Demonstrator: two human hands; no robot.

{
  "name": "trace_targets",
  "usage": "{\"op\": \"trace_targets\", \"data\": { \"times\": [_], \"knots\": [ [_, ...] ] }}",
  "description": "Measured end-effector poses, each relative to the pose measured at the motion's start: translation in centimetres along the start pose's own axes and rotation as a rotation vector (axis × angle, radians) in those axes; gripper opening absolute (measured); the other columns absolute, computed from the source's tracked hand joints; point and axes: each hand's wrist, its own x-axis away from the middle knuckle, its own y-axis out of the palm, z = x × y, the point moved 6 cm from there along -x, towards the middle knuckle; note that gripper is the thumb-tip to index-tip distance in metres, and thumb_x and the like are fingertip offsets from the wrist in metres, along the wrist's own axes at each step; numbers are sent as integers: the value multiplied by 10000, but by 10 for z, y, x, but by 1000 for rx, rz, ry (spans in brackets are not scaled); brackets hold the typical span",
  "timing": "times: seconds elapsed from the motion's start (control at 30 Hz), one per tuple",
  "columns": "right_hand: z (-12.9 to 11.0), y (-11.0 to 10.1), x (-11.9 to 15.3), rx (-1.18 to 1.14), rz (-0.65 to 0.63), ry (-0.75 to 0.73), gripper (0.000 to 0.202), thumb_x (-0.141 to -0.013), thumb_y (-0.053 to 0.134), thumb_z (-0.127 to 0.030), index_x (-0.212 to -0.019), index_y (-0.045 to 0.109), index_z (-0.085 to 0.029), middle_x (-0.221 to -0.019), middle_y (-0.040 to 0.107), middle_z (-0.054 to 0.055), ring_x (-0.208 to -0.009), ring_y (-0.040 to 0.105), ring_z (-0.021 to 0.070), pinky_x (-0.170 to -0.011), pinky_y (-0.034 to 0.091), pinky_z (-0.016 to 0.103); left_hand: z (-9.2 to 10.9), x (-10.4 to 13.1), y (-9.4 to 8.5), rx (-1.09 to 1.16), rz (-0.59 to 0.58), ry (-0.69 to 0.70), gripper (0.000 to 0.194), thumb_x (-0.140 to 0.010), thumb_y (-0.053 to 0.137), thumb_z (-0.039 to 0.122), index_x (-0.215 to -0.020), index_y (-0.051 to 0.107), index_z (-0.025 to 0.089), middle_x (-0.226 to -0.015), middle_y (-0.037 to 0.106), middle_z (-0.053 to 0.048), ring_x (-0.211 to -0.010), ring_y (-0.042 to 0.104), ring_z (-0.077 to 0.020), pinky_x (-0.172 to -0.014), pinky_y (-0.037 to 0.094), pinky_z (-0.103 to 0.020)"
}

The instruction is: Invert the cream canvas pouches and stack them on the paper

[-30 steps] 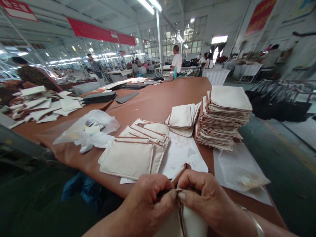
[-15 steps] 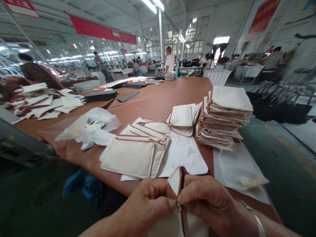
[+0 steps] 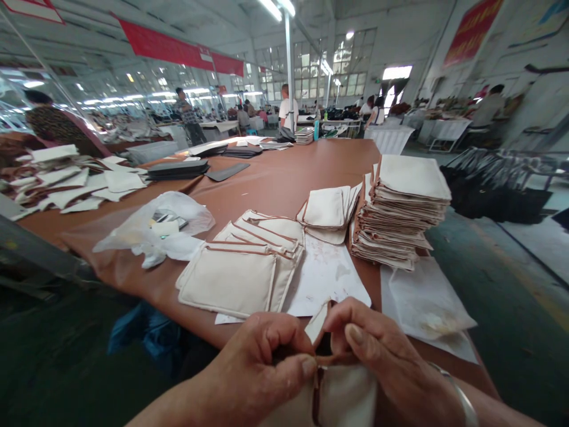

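Observation:
Close in front of me is a cream fabric piece (image 3: 349, 388) with brown edging and a dark slit down its near side, looking like a pouch or pocket panel. My left hand (image 3: 271, 362) pinches its upper edge between thumb and forefinger. On the other side, my right hand (image 3: 382, 350) is curled on the brown-edged upper part, thumb against bent fingers; its fingertips are partly hidden. Just beyond my hands, similar cream panels (image 3: 235, 276) with brown trim lie overlapped on white paper (image 3: 326, 276).
A tall stack of cream panels (image 3: 409, 178) stands at the right, beside a smaller pile (image 3: 326, 207). A clear plastic bag (image 3: 191, 216) lies left on the brown-covered table (image 3: 275, 178). Dark sheets (image 3: 178, 170) and cream offcuts (image 3: 84, 184) are farther back. Several people work beyond.
My hands have moved slightly apart at the fabric's top edge. My right thumb has lifted and shows its nail, and a brown strip across the opening is now visible. The view shifted slightly.

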Motion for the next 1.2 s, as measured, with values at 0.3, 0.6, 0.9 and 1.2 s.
{"op": "trace_targets", "data": {
  "times": [0.3, 0.6, 0.9, 1.2],
  "knots": [
    [-27, 16, -15, 163, -291, -104, 311, -943, 552, -400, -764, 577, -147, -701, 513, -11, -626, 437, 100, -570, 349, 208, 17, 5, 4, -162, 39, 82, 194, -808, 593, 273, -678, 597, 129, -601, 476, 33, -576, 403, -94, -531, 331, -189],
    [-7, 10, -13, -61, -269, -39, 325, -903, 613, -422, -775, 604, -123, -696, 485, -9, -618, 403, 98, -547, 309, 219, 4, 9, 4, 146, -202, -155, 212, -674, 663, 253, -825, 545, 162, -668, 483, 49, -576, 376, -90, -491, 283, -190],
    [-3, 11, -14, -145, -286, -38, 276, -900, 630, -374, -793, 610, -120, -755, 550, 19, -674, 456, 116, -600, 347, 229, -12, -2, 2, 297, -68, -263, 134, -667, 568, 271, -646, 579, 139, -526, 423, 45, -466, 299, -76, -451, 199, -235],
    [-1, 8, -16, -148, -271, -15, 273, -870, 669, -375, -807, 655, -110, -741, 566, 31, -690, 468, 130, -624, 366, 248, -9, -1, 13, 429, 108, -192, 106, -525, 561, 219, -589, 585, 138, -476, 424, 48, -460, 277, -71, -441, 185, -213]
  ]
}}
